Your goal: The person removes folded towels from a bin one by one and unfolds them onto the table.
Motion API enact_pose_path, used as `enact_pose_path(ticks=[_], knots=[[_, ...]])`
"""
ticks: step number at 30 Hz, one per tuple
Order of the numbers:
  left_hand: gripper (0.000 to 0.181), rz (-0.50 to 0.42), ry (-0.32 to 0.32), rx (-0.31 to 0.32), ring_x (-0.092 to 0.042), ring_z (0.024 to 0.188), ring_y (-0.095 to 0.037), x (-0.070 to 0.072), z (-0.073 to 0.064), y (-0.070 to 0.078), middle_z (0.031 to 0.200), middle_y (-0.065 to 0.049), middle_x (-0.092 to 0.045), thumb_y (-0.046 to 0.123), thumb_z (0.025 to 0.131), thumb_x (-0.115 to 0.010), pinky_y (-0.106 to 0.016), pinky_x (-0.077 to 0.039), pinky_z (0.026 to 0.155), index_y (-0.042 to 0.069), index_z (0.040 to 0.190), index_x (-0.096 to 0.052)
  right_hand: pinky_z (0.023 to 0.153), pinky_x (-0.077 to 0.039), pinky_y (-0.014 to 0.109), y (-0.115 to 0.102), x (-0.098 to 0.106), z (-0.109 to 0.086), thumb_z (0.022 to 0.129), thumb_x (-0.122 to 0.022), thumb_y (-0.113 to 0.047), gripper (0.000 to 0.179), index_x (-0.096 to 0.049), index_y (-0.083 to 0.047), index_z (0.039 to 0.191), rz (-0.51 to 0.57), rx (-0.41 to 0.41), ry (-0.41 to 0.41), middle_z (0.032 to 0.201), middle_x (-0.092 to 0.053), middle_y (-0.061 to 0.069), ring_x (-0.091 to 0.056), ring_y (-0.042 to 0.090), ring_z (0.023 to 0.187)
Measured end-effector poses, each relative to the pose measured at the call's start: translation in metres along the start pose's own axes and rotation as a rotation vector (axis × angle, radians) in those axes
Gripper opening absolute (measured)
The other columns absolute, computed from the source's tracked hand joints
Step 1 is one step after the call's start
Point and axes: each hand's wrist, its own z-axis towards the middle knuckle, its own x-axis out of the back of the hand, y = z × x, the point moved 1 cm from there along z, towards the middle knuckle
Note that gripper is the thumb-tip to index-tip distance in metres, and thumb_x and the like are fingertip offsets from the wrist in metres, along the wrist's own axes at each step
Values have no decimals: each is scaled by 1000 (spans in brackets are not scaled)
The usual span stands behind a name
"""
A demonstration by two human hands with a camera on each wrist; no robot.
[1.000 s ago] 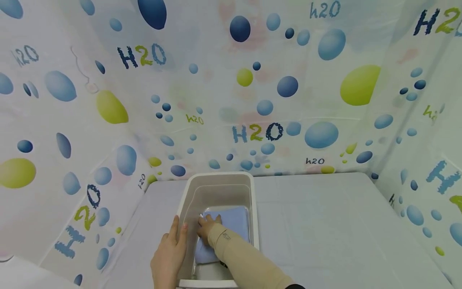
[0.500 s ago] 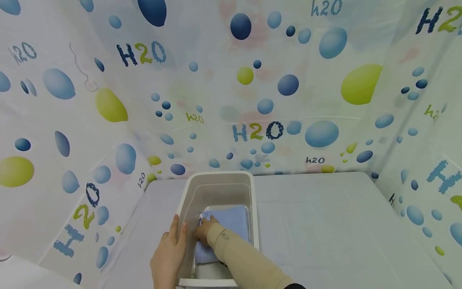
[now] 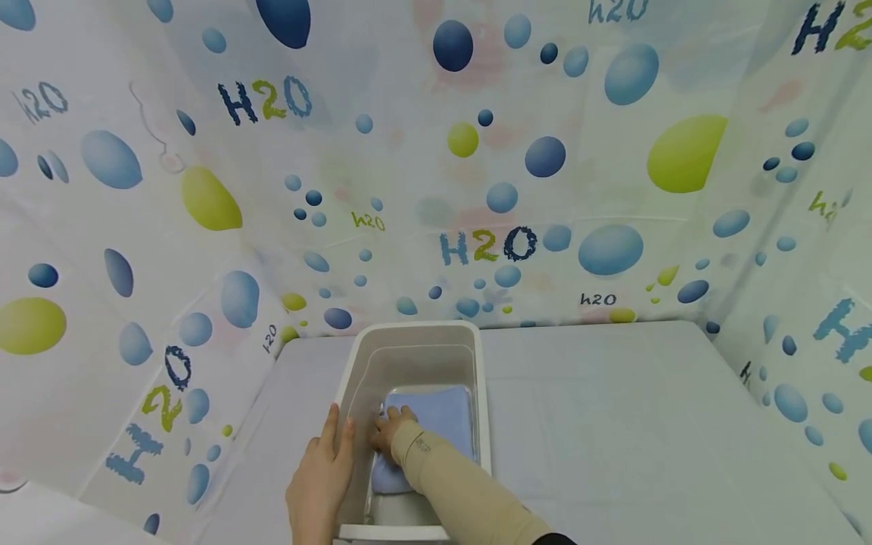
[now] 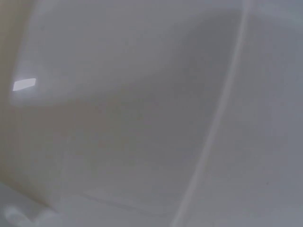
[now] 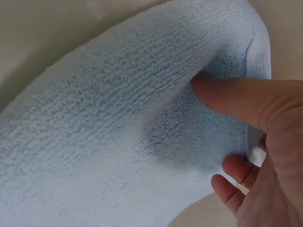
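Observation:
A folded light-blue terry towel (image 3: pixel 439 416) lies on the floor of a pale grey plastic tub (image 3: pixel 481 393). My right hand (image 3: pixel 395 433) reaches into the tub at the towel's left side in the head view. Up close in the right wrist view, the thumb (image 5: pixel 227 94) presses a dent into the terry near a hemmed edge. Other fingers curl in at that edge, partly hidden, so the towel's border is pinched. My left hand (image 3: pixel 320 473) rests along the tub's left side, its fingers straight. Only a smooth, blurred pale surface fills the left wrist view.
The tub stands on a table covered in white cloth (image 3: pixel 599 424). Around the table hangs a white curtain (image 3: pixel 409 174) printed with blue and green drops and "H2O" lettering. A beige sleeve (image 3: pixel 463 484) covers the right forearm, crossing the tub's near right rim.
The right hand's fingers slid a little left to the towel's edge, then came back slightly over the towel. The left hand keeps its place on the tub.

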Motion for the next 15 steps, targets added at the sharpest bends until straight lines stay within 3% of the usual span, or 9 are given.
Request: enact_pose_path(ticks=[7,15], knots=[[67,-1,8,-8,-60,87,-46,2,0,1,119,-29,-55,60,95,-20,-52,-47,56,20,148,-25,91,-38,24,6,12,-7,81,-66,-35,30,-62,-45,109,-117,38,65,126,-47,-22,-43,4,116],[66,3,9,-5,-59,91,-48,1,0,1,120,-28,-55,60,95,-20,-54,-47,58,20,148,-25,88,-39,25,10,6,3,81,-68,-31,28,-63,-44,104,-46,79,42,114,-61,-26,-48,3,112]])
